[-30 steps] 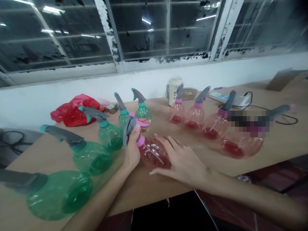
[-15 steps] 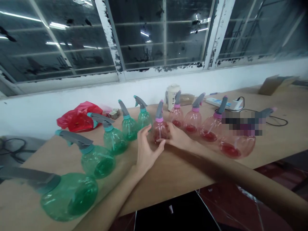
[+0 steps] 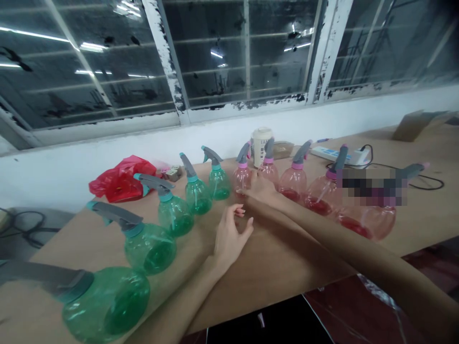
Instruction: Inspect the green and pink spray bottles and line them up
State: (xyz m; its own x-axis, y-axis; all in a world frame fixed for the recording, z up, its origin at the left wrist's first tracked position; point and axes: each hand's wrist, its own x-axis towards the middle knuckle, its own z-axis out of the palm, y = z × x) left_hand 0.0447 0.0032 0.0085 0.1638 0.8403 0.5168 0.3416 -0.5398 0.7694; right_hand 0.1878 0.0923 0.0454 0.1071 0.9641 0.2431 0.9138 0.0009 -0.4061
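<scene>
My right hand is wrapped round the right side of a pink spray bottle with a grey trigger head, standing upright at the far side of the table; the hand hides part of it. My left hand is over the bare tabletop nearer to me, fingers loosely curled, thumb apart, nothing in it. To its left several green spray bottles form a slanting row, green liquid at their bottoms. On the right more pink spray bottles line up, with red liquid inside, partly behind my right arm.
A red plastic bag lies at the back left. A white cup stands behind the pink bottles. Farther right are a power strip with a cable and a cardboard box. The barred window rises behind the wooden table.
The pink bottle has moved away from me with my right hand, into line beside the other pink ones. My left hand has come away from it, back towards me.
</scene>
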